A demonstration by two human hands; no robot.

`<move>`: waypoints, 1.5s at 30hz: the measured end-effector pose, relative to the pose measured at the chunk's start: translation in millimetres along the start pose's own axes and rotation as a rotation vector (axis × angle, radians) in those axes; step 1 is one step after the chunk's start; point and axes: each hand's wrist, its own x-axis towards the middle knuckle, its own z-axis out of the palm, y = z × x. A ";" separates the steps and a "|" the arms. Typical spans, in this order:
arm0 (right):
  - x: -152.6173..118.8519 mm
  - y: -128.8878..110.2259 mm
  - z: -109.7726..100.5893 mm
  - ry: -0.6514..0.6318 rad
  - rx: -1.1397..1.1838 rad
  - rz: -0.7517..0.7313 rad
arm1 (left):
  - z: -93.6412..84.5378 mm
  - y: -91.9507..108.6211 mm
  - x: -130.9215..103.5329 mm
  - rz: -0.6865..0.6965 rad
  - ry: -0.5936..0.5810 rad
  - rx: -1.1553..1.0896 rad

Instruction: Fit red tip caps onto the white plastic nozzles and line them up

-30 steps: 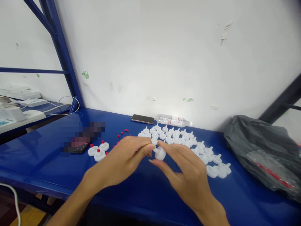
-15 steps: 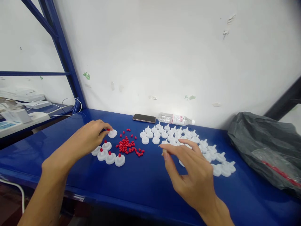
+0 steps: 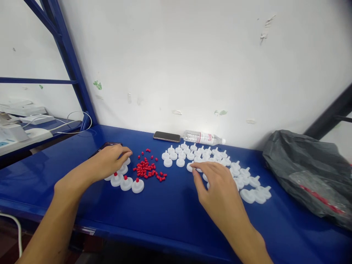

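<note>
My left hand (image 3: 111, 161) is over the left of the table, thumb and index finger slightly apart with nothing visible between them. Beside its fingertips is a white round nozzle cap (image 3: 127, 161), partly hidden by the hand. Just below stand several white nozzle caps with red tips (image 3: 138, 185). Loose small red tips (image 3: 145, 169) lie in a pile between my hands. My right hand (image 3: 217, 183) pinches the stem of a white nozzle cap (image 3: 189, 167) at the near edge of a large group of bare white nozzle caps (image 3: 220, 156), some of which it covers.
A phone (image 3: 166, 136) and a clear plastic bottle (image 3: 203, 138) lie along the wall. Another dark phone (image 3: 110, 144) shows behind my left hand. A dark plastic bag (image 3: 305, 165) rests on the right of the blue table (image 3: 165, 216). White boxes and cables are at far left.
My left hand has lowered the red-tipped nozzle cap towards the left group and let go of it. My right hand has moved onto a white nozzle cap and closed on its stem.
</note>
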 end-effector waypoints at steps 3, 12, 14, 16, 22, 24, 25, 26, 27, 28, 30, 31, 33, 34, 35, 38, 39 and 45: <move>-1.1 8.1 5.1 -0.038 -0.086 -0.010 | -3.6 16.6 -3.4 0.031 -0.040 0.086; -7.6 12.6 15.8 -0.237 -0.283 -0.105 | 13.5 89.8 -23.2 0.317 -0.081 0.039; -9.0 14.7 16.3 -0.288 -0.299 -0.119 | 24.4 96.7 -22.2 0.342 -0.119 0.066; -10.2 16.6 16.7 -0.331 -0.319 -0.133 | 33.9 98.4 -19.9 0.348 -0.139 0.081; -9.5 12.1 12.5 -0.348 -0.314 -0.146 | 43.2 98.5 -19.4 0.326 -0.128 0.049; -7.3 7.7 8.4 -0.324 -0.251 -0.170 | 43.2 100.3 -20.9 0.307 -0.135 0.046; -6.2 5.5 6.4 -0.318 -0.209 -0.185 | 43.5 101.2 -21.3 0.300 -0.138 0.046; -5.3 3.6 4.7 -0.314 -0.168 -0.197 | 43.9 101.9 -21.6 0.297 -0.139 0.047; -4.8 2.2 3.4 -0.306 -0.133 -0.203 | 44.5 102.4 -21.8 0.299 -0.142 0.049; -4.6 1.4 2.7 -0.293 -0.111 -0.202 | 45.1 102.7 -21.8 0.304 -0.146 0.052; -5.5 1.7 3.2 -0.257 -0.107 -0.186 | 46.2 102.6 -22.0 0.313 -0.150 0.069; -6.3 2.7 4.2 -0.247 -0.122 -0.178 | 46.7 102.5 -22.1 0.316 -0.151 0.080; -8.2 5.1 6.5 -0.268 -0.153 -0.170 | 47.2 102.1 -22.5 0.320 -0.145 0.102; -8.9 6.2 7.6 -0.299 -0.160 -0.166 | 47.2 102.0 -22.7 0.321 -0.140 0.110; -9.2 6.9 8.4 -0.333 -0.161 -0.163 | 46.9 102.2 -22.9 0.323 -0.137 0.115; -8.0 6.5 8.8 -0.402 -0.135 -0.156 | 44.6 104.3 -23.2 0.315 -0.145 0.119; -7.0 5.7 8.4 -0.412 -0.124 -0.154 | 43.3 105.3 -23.1 0.309 -0.148 0.109; -2.9 1.8 5.7 -0.477 -0.108 -0.152 | 32.3 111.7 -23.9 0.317 -0.059 -0.080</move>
